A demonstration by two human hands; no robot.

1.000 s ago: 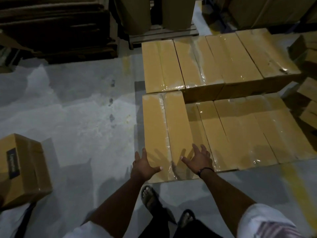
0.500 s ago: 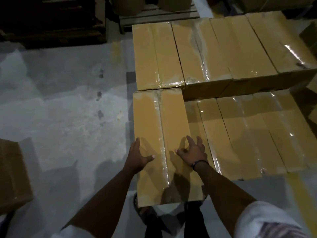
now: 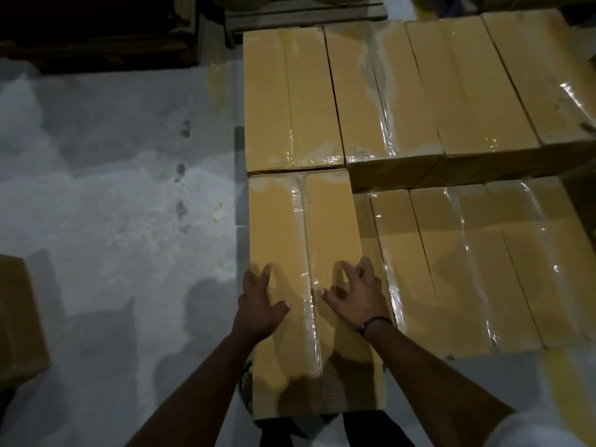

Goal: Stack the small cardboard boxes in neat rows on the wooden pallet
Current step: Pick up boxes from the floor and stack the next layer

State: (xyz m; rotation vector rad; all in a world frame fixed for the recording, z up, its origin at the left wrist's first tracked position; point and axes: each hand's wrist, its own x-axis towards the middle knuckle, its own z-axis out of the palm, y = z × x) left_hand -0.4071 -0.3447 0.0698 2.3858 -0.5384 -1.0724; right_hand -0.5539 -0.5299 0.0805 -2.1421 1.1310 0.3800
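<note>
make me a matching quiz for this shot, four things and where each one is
1. left hand
2. right hand
3. lone box
4. far pallet

a. top edge, beyond the stacked boxes
b. left edge of view
c. left half of the near box
d. right half of the near box

pairs: 1-c, 2-d, 3-b, 4-a
</note>
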